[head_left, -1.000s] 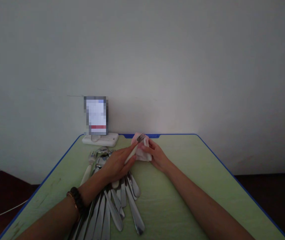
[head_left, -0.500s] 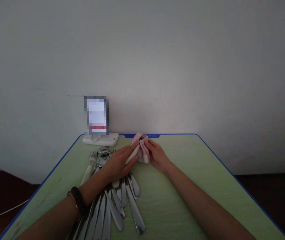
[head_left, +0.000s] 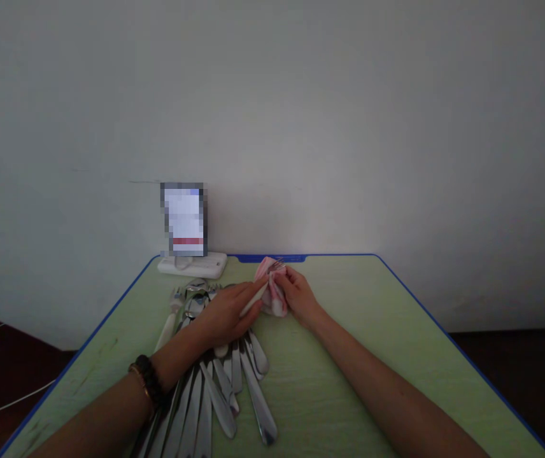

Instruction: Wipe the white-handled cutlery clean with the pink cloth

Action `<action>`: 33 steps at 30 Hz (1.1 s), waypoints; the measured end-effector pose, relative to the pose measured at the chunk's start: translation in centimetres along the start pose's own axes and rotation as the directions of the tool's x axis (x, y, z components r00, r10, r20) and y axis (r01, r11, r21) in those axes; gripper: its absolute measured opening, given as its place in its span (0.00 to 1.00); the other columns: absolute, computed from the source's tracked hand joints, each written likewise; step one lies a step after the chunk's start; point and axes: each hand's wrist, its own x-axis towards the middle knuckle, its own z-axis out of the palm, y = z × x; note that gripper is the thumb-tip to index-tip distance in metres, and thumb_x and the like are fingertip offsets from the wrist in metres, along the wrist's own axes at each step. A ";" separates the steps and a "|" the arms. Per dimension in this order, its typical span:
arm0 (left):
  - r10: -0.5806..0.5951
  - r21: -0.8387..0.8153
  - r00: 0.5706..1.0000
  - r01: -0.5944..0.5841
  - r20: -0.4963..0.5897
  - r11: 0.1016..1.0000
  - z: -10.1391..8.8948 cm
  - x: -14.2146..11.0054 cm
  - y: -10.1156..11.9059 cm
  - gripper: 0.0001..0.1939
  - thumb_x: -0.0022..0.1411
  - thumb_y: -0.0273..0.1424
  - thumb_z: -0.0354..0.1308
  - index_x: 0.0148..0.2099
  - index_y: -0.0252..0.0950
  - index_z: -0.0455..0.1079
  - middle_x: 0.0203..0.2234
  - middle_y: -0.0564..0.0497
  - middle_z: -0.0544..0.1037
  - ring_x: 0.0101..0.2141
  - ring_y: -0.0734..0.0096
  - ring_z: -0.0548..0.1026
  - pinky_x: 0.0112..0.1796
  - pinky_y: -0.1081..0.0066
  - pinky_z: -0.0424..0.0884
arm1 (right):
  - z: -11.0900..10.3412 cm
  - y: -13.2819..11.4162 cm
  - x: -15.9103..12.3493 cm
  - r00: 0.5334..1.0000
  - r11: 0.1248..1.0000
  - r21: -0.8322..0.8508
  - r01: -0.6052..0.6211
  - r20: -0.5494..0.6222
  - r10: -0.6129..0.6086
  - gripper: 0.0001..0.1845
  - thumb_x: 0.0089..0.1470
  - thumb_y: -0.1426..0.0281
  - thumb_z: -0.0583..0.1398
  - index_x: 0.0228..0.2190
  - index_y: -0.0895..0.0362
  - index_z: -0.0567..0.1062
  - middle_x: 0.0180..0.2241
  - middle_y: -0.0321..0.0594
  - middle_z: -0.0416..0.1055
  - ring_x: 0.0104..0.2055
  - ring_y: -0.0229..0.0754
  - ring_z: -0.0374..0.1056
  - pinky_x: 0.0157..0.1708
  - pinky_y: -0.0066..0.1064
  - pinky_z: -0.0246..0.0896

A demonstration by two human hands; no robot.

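Note:
My left hand (head_left: 232,312) is closed around the pale handle of a fork (head_left: 254,299), which slants up and to the right. A pink and white cloth (head_left: 276,300) lies around the fork's upper part, with its tines showing above the folds. Fingers of my right hand (head_left: 298,294) pinch the cloth at the neck of the fork. Below and beside my left hand spreads a pile of metal cutlery (head_left: 215,401), with spoon bowls and fork heads toward the back. My left hand and forearm hide part of the pile.
A green table (head_left: 330,381) with a blue edge stands against a grey wall (head_left: 349,127). At the back left, a device with a blurred screen (head_left: 184,219) stands upright on a white base (head_left: 196,265). White cables (head_left: 9,404) run over the dark floor at left.
My right fingers have moved slightly left and closer over the fork's neck. The cloth has shifted a little downward and now covers more of the fork. The cutlery pile looks the same.

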 end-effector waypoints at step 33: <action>0.008 0.008 1.000 -0.008 0.007 1.000 0.1 0.0 -0.2 0.25 0.64 0.32 0.44 0.63 0.36 0.50 0.47 0.43 0.73 0.44 0.66 0.73 0.45 0.67 0.69 | -0.6 0.9 0.4 0.998 0.996 -0.076 0.040 0.044 -0.036 0.15 0.44 0.59 0.61 0.24 0.58 0.69 0.22 0.32 0.65 0.24 0.33 0.57 0.25 0.25 0.54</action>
